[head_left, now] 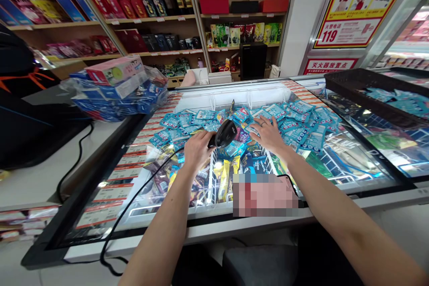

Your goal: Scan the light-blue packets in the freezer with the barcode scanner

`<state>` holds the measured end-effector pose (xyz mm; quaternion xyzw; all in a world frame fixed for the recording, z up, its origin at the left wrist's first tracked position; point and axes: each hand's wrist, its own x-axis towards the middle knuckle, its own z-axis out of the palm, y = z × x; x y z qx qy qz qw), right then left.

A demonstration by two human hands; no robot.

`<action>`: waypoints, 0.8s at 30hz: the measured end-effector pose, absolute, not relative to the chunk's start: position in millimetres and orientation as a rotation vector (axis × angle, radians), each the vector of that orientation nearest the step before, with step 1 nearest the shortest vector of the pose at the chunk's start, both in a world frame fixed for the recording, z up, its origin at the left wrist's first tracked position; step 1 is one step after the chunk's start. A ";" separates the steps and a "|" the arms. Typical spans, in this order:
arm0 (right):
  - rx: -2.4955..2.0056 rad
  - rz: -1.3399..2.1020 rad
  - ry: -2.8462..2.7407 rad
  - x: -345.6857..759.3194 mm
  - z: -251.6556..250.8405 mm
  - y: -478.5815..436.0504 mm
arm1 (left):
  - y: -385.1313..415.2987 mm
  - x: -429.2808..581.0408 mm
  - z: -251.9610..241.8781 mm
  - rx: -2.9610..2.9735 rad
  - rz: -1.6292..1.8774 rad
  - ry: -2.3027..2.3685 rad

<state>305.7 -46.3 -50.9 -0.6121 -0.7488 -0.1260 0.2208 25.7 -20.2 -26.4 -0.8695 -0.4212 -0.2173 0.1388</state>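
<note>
Left hand [196,151] was closed round the grip of a black corded barcode scanner [223,134], fingers wrapped, with the scanner's nose pointing away over the chest freezer [201,229]. Its black cord [140,187] ran from the scanner back toward the near left corner of the freezer and down over the front edge.

Right hand [270,135] was spread flat, fingers apart, a ring on one finger, with the fingertips resting on teal foil packets [296,125] inside the freezer. The packets were heaped across the far half of the freezer. Neither hand held a packet.

Near half of the freezer: white wire divider [211,183], with wrapped bars beside it, including a yellow one [224,179]. A pixelated patch hid whatever lay on the glass at the front.

State as shown: packets piled, none set apart, scanner held just above them. Could not tell if the scanner was reading anything.

Left of the freezer: shrink-wrapped blue bundle [114,96]. On the glass to the right: black plastic crate [370,94], with more teal packets inside.
</note>
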 end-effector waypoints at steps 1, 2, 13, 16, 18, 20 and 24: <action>-1.693 -0.353 -2.061 306.0 -51.2 -46.1 | -20.3 25.4 -26.4 -2.513 -0.632 -1.220; -1.692 -0.358 -2.053 306.3 -51.6 -46.0 | -20.2 25.2 -26.6 -2.513 -0.634 -1.225; -1.654 -0.427 -2.011 308.1 -50.6 -47.3 | -16.8 22.5 -30.0 -2.526 -0.635 -1.218; -1.582 -0.448 -2.071 307.5 -47.3 -49.1 | -16.1 21.8 -29.4 -2.527 -0.624 -1.219; -1.578 -0.461 -2.071 307.3 -47.4 -48.5 | -15.9 21.5 -28.7 -2.526 -0.612 -1.219; -1.596 -0.479 -2.046 306.9 -49.0 -46.7 | -15.9 21.4 -28.2 -2.528 -0.607 -1.219; -1.625 -0.516 -2.016 305.7 -53.2 -42.9 | -16.6 21.5 -27.7 -2.528 -0.618 -1.229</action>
